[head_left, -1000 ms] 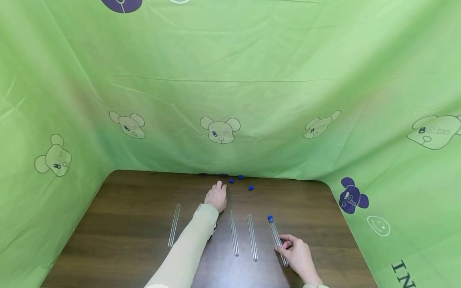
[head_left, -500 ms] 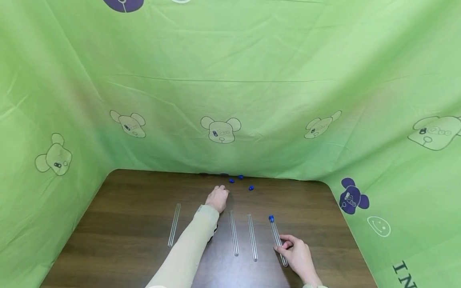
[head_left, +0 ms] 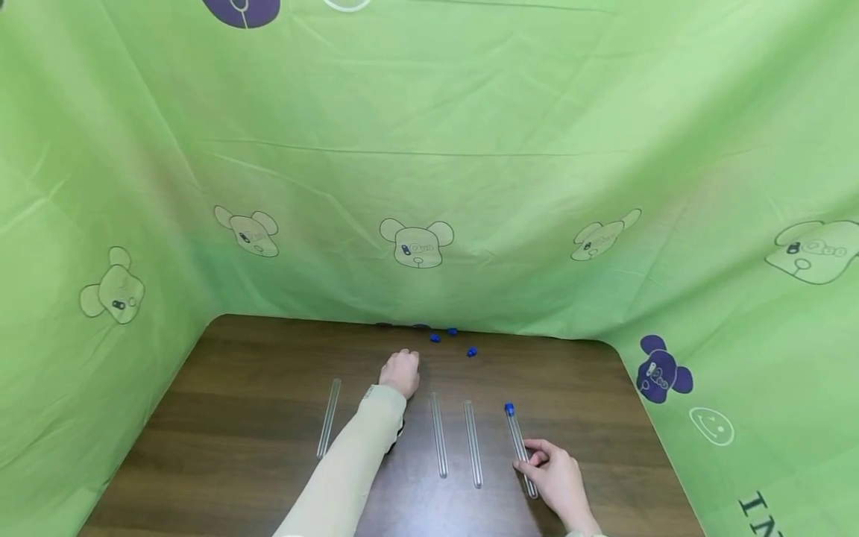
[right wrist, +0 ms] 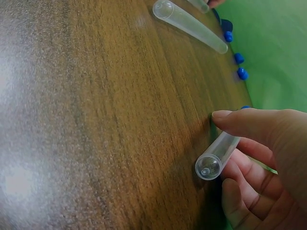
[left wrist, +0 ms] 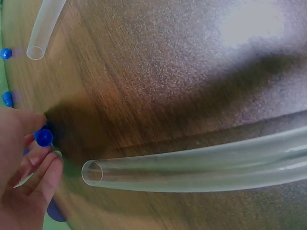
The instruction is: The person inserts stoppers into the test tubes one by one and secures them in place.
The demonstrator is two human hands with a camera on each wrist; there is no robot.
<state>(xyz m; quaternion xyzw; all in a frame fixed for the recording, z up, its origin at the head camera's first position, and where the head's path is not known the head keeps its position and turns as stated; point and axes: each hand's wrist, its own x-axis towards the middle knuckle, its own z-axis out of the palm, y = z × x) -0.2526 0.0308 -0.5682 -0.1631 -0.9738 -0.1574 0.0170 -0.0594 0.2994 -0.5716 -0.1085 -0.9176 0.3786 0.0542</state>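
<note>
My left hand (head_left: 400, 373) reaches toward the far part of the table. In the left wrist view its thumb and fingers pinch a blue cap (left wrist: 44, 137), which the back of the hand hides in the head view. Just beside those fingertips is the open mouth of a clear test tube (left wrist: 192, 167) lying on the table. At the right, my right hand (head_left: 555, 477) grips a clear test tube (head_left: 519, 444) near its rounded end, between thumb and fingers. A blue cap (head_left: 509, 409) sits on that tube's far end.
Uncapped test tubes lie apart on the brown table (head_left: 235, 388): one at the left (head_left: 329, 418), a middle tube (head_left: 439, 436) and another tube (head_left: 473, 444) right of it. Loose blue caps (head_left: 472, 351) lie near the far edge, by the green curtain (head_left: 416, 186).
The left hand has drawn back slightly, its outstretched fingers now bent down. The right hand keeps its grip on the capped tube. The head view has shifted a little.
</note>
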